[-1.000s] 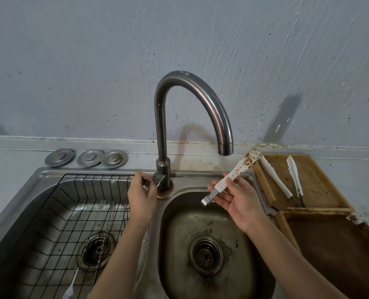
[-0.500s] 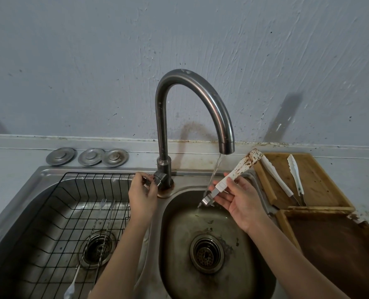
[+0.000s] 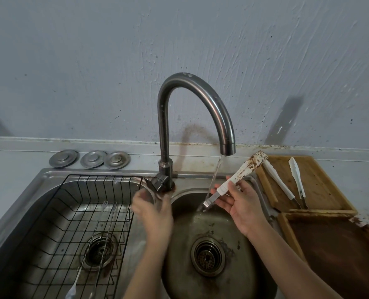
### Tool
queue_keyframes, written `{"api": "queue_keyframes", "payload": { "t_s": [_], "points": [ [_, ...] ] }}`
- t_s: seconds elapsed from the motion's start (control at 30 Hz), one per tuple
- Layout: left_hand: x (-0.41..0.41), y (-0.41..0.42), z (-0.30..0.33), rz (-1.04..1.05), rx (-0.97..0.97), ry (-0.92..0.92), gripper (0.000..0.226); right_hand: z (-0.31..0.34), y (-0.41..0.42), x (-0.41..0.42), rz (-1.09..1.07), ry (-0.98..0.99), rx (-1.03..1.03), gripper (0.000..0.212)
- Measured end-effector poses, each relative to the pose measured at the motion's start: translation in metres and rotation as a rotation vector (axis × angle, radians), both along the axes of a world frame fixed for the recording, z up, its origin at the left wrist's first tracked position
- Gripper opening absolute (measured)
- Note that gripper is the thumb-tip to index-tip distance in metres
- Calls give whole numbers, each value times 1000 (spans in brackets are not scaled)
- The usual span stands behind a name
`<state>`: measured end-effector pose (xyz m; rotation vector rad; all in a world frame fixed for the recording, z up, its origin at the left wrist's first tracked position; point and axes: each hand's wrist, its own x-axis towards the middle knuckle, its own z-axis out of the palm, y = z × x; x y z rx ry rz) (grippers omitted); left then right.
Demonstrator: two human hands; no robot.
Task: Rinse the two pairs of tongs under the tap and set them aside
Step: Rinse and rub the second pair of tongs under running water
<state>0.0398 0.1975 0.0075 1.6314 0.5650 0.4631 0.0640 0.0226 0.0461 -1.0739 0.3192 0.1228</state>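
grey wall [image 3: 93,61] above, double sink [image 3: 49,180] below, wire rack [image 3: 71,212] in the left basin with forks [image 3: 106,214] lying in it. curved tap [image 3: 192,100] between the basins, water [image 3: 215,178] running into the right basin. two wooden boards [image 3: 317,184] on the right counter; three metal lids [image 3: 90,159] on the ledge at left.

right hand [image 3: 244,208] over the right basin, closed on soiled tongs [image 3: 235,180] near the hinge, palm up, thumb across the handle. metal hinge end low and touching the stream, stained tips raised toward the board and dry. clean-looking tongs [image 3: 287,182] lying spread on the nearer board, hinge end toward the front edge.

left hand [image 3: 155,206] blurred just below the tap lever [image 3: 157,183]; fingers loosely curled, seemingly empty and off the lever, though hard to be sure.

tongs probably light and stiff, springy at the hinge, slick once wet and greasy. best held mid-handle, squeezed shut, then turned tips-down so the stain meets the water.

far side of the held tongs hidden by the palm. brown staining on the lower board unidentifiable. fork handles cut off at the bottom edge.
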Motion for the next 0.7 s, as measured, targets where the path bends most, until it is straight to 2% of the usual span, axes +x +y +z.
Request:
{"api": "queue_keyframes", "payload": {
  "t_s": [0.03,0.1,0.17,0.33,0.37,0.5,0.57,0.7],
  "points": [
    [-6,-12,1,-135,6,-31,38,-1,2,0,-1,-9,-19,24],
    [-14,-33,3,-493,69,33,8,-2,7,-2,14,-28,-48,23],
    [-15,-45,4,-690,24,145,19,-4,12,-6,18,-36,-65,18],
    [-9,-53,17,-646,-137,314,44,-10,13,-15,1,-26,-78,29],
    [-7,-54,18,-624,-110,325,47,-12,13,-15,-1,-15,-69,30],
    [-11,-62,17,-603,259,306,49,-13,7,-18,6,27,-29,28],
    [-14,-63,15,-638,275,277,44,-12,5,-20,21,21,-22,25],
    [-16,-58,20,-799,141,286,34,-8,4,-22,21,-3,-37,22]
  ]
}}
